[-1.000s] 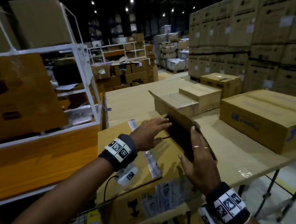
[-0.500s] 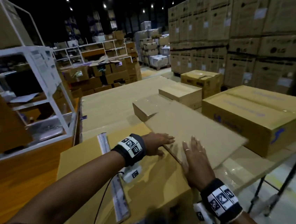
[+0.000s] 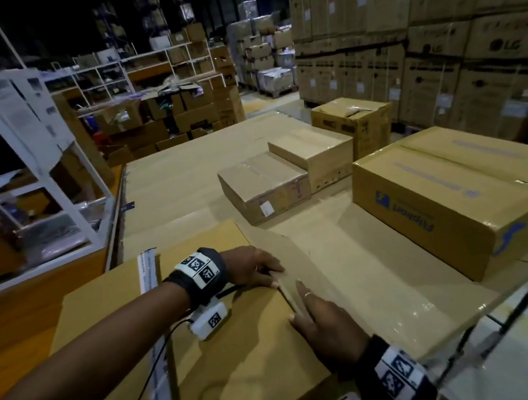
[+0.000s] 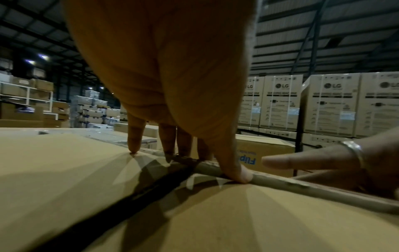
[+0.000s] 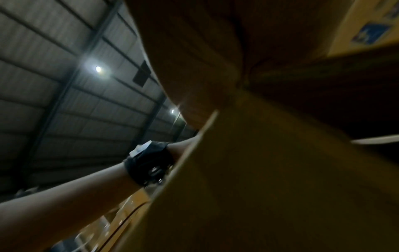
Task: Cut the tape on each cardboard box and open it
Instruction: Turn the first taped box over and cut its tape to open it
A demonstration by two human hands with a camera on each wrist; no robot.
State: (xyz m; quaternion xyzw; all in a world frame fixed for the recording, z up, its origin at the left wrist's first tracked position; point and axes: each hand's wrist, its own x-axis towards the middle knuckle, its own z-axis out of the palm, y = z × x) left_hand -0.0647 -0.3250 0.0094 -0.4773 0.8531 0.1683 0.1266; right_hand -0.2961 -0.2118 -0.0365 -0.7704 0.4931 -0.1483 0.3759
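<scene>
On the nearest box [image 3: 181, 355], both hands, left [image 3: 251, 266] and right [image 3: 326, 326], press straight-fingered beside the flap [image 3: 298, 261].

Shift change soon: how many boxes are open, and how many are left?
In hand: nearest box, both hands (left, right) at its right flap, folded outward. Left: Flipkart box and two smaller boxes look shut. None looks finished.
</scene>
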